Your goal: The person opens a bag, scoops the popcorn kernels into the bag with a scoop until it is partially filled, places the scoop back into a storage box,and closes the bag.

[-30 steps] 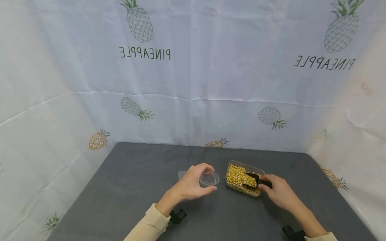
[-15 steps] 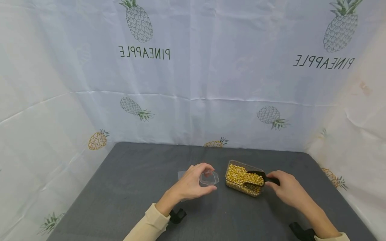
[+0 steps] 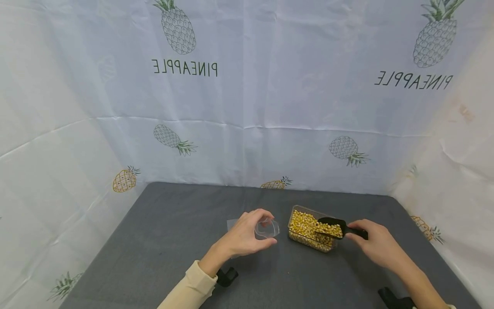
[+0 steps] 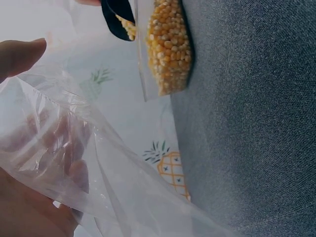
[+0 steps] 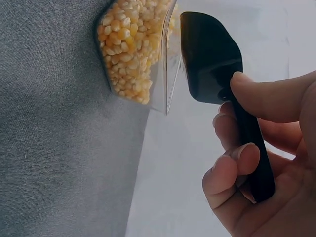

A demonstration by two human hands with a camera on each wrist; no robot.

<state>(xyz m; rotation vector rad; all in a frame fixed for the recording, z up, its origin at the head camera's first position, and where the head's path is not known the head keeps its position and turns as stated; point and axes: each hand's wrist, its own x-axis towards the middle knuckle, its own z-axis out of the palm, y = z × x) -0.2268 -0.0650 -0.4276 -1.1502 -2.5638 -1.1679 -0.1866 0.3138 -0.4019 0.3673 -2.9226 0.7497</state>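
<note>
A black scoop loaded with yellow corn kernels is over the right end of a clear plastic box, which holds more corn kernels. My right hand grips the scoop by its handle, the thumb on top near the blade, as the right wrist view shows. To the left of the box my left hand holds a clear plastic bag. Its mouth stands spread between thumb and curled fingers, facing the box. Through the film, the left wrist view shows the fingers.
The box stands on a dark grey table. White cloth with pineapple prints hangs behind and at both sides. Black straps sit at the wrists.
The right hand has drawn the scoop rightward and up out of the kernels, with corn in it. The left hand and the bag have stayed in place.
</note>
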